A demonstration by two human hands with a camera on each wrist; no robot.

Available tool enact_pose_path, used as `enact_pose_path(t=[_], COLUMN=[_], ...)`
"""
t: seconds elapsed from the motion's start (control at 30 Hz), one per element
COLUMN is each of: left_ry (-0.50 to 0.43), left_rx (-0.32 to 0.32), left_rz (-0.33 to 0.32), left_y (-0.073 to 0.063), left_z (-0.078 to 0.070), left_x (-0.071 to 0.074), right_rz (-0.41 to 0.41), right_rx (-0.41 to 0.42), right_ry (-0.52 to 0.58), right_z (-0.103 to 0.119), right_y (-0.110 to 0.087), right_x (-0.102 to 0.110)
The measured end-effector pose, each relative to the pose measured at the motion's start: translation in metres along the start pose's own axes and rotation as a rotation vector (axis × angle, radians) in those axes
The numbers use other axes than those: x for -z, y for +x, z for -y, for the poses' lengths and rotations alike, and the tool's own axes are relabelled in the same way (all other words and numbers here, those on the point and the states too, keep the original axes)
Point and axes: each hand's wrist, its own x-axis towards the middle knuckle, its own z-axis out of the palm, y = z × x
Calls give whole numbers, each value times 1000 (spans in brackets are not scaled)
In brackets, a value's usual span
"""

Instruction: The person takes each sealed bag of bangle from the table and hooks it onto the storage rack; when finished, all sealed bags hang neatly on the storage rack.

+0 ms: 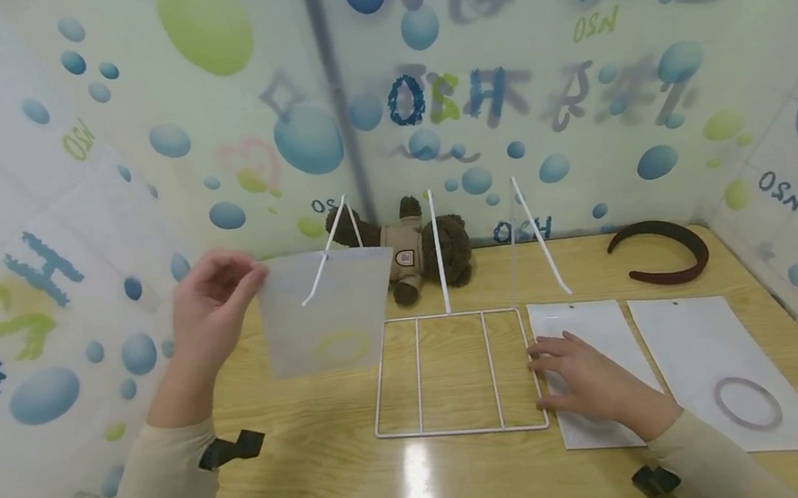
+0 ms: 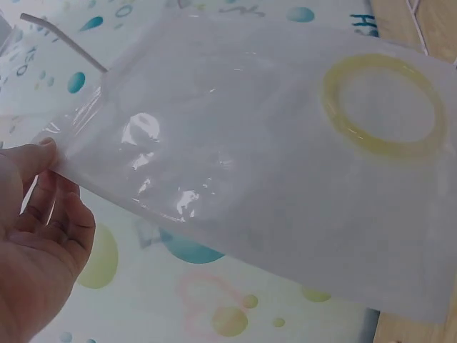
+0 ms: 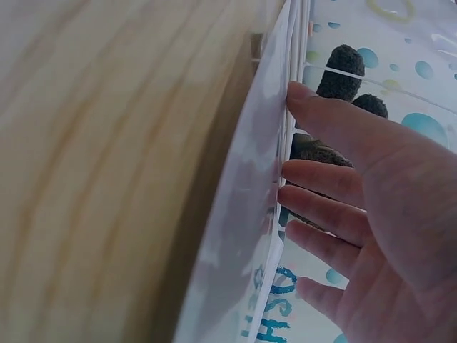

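Note:
My left hand (image 1: pixel 214 315) pinches the upper left corner of a frosted plastic bag (image 1: pixel 324 309) between thumb and fingers. A yellow ring (image 2: pixel 385 106) shows through the bag. The left prong (image 1: pixel 316 281) of a white wire rack (image 1: pixel 463 435) passes at the bag's top edge, its tip in front of the bag. My right hand (image 1: pixel 594 379) lies over a flat white bag (image 1: pixel 594 324), its fingers extended and fingertips at the rack's right side. In the right wrist view, the fingertips (image 3: pixel 289 194) meet the white edge there.
Another white bag (image 1: pixel 691 337) with a grey ring (image 1: pixel 747 403) lies at the right. A dark headband (image 1: pixel 675 276) rests at the back right. A brown teddy bear (image 1: pixel 448 251) lies behind the rack, against the patterned wall. The rack's middle and right prongs (image 1: pixel 541 239) stick up.

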Motion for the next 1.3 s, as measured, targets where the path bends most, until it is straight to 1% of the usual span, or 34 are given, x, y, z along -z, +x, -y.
enact_pose_path(t=[0.1, 0.23, 0.37, 0.47, 0.6, 0.73, 0.93, 1.07, 1.2, 1.3], left_ry=[28, 32, 13, 26, 35, 28, 46, 48, 37, 42], left_rx=[8, 31, 60, 82, 132, 166, 163, 145, 133, 138], left_rz=[-34, -70, -99, -102, -100, -103, -91, -90, -88, -77], left_y=[2, 6, 10, 13, 16, 18, 17, 16, 13, 7], left_z=[5, 12, 19, 24, 31, 37, 41, 42, 41, 38], left_x=[-5, -12, -17, -20, -22, -23, -24, -23, -19, -13], right_rz=[6, 3, 7, 14, 22, 25, 28, 24, 22, 35], right_rx=[-6, -1, -3, -7, -15, -18, -19, -18, -22, -32], right_ry=[5, 5, 6, 9, 19, 19, 20, 22, 20, 27], right_z=[0, 0, 0, 0, 0, -1, 0, 0, 1, 2], right_y=[0, 0, -1, 0, 1, 1, -1, -2, -2, -1], right_x=[0, 1, 1, -1, -1, -2, -2, 0, 2, 2])
